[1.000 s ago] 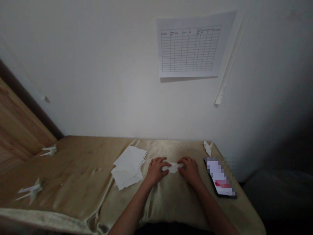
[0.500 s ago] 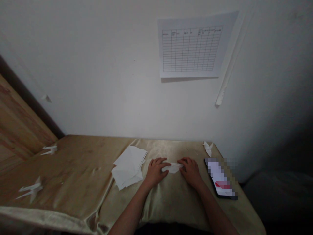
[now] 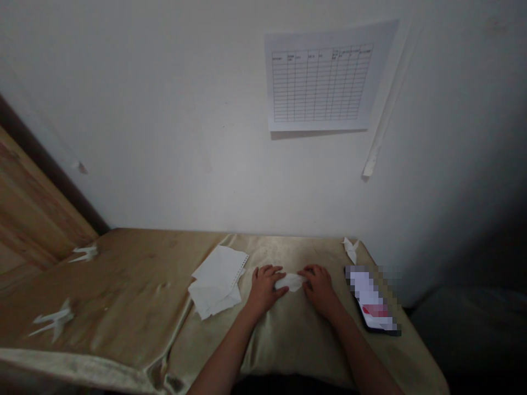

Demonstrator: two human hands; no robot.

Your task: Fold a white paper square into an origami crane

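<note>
3 origami cranes, 2 hands, 1 phone.

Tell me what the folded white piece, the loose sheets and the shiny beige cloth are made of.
The folded piece looks like thin matte white paper, given its crisp creases. The loose sheets are paper too, matte, with a punched edge along one side. The cloth seems satin-like: smooth, with sheen and soft wrinkles; its fibre cannot be told.

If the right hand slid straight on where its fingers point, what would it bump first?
The folded white paper comes first: the right hand seems to touch its edge now, though depth is hard to judge.
</note>
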